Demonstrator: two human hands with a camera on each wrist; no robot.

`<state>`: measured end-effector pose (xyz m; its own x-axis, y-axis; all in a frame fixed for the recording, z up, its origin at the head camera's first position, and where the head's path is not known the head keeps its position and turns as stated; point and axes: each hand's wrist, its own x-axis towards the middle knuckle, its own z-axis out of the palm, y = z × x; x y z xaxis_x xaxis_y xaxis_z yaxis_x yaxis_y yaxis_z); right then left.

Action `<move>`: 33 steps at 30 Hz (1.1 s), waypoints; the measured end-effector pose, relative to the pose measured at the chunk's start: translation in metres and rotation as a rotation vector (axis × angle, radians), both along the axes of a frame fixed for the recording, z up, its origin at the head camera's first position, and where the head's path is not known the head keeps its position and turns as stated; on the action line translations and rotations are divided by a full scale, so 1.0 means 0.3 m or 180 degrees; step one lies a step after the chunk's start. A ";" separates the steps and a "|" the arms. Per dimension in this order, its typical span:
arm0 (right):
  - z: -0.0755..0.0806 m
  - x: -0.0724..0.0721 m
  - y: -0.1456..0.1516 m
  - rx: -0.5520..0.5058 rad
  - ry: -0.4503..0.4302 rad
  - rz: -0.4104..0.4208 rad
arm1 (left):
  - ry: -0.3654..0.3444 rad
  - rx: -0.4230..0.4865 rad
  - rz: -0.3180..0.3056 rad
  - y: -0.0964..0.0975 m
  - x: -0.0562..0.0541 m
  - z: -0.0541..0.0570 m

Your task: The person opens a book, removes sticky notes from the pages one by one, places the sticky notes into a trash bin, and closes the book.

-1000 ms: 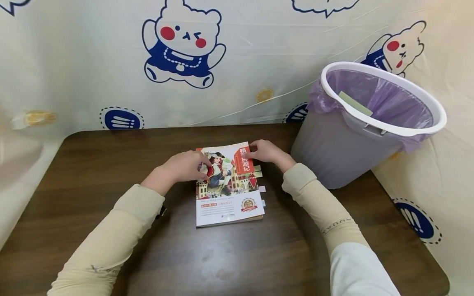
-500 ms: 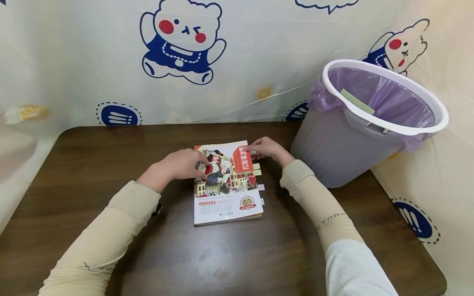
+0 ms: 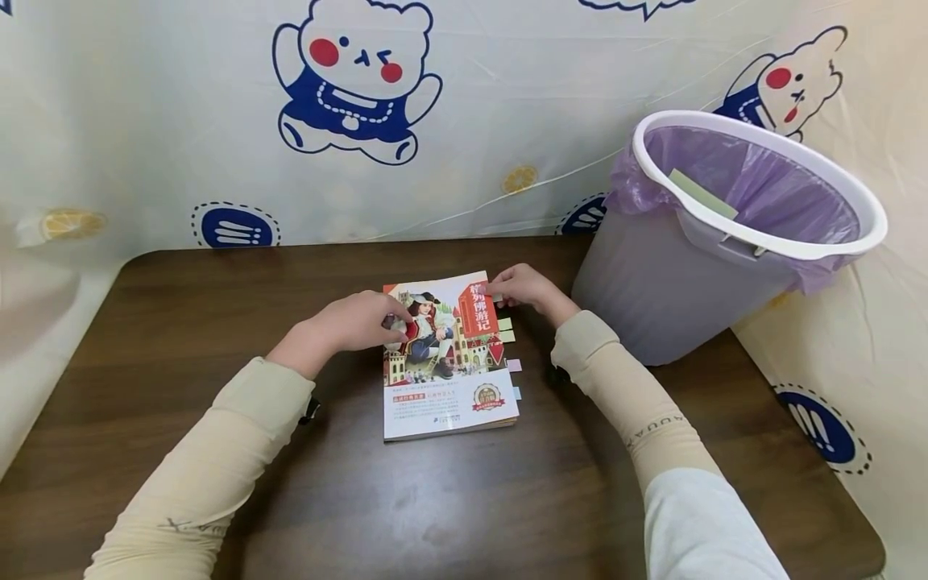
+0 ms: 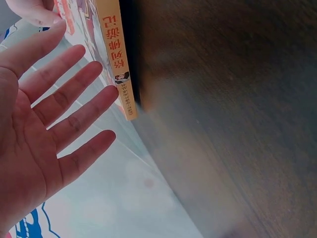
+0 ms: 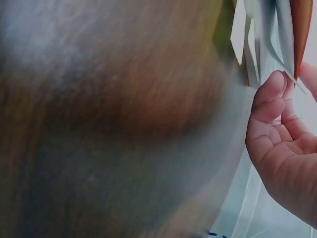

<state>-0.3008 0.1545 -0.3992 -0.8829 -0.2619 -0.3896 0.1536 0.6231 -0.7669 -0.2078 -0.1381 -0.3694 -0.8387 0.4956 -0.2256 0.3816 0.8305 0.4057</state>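
Note:
A paperback book (image 3: 445, 403) with an illustrated cover lies on the table. Several sticky page tabs (image 3: 514, 366) stick out along its right edge. My left hand (image 3: 358, 321) rests at the book's left edge, thumb over the cover; in the left wrist view its fingers (image 4: 74, 121) reach out straight beside the orange spine (image 4: 115, 54). At the upper right corner is my right hand (image 3: 525, 287), its thumb and a finger pinching a thin paper tab (image 5: 301, 88) at the page edges. Fanned pages (image 5: 281, 32) show above the right hand.
A grey trash bin (image 3: 645, 282) with a white rim and a purple liner (image 3: 768, 181) stands at the right, behind the right forearm. A pale green paper strip (image 3: 702, 193) is inside it. The patterned curtain (image 3: 478, 105) hangs along the dark wooden table's (image 3: 449, 515) back edge.
The right hand's fingers have drawn in slightly at the book's upper right corner, pinching a tab there. The left hand stays in place; the head view has shifted a little.

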 end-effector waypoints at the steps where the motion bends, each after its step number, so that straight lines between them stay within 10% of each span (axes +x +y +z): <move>1: 0.005 0.003 -0.003 -0.0022 0.0015 0.0002 | -0.0002 0.0014 0.0010 -0.002 0.001 0.001; 22: 0.087 0.057 -0.038 -0.0395 0.0151 -0.0117 | -0.0077 0.0373 0.0061 0.012 0.015 0.028; 33: 0.136 0.088 -0.111 -0.0881 0.0444 -0.0302 | -0.0073 0.1215 0.0510 0.114 0.026 0.075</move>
<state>-0.2744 0.1211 -0.3582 -0.9484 -0.2550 -0.1886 0.0824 0.3759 -0.9230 -0.1999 -0.1039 -0.3469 -0.9090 0.4109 -0.0706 0.2469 0.6669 0.7030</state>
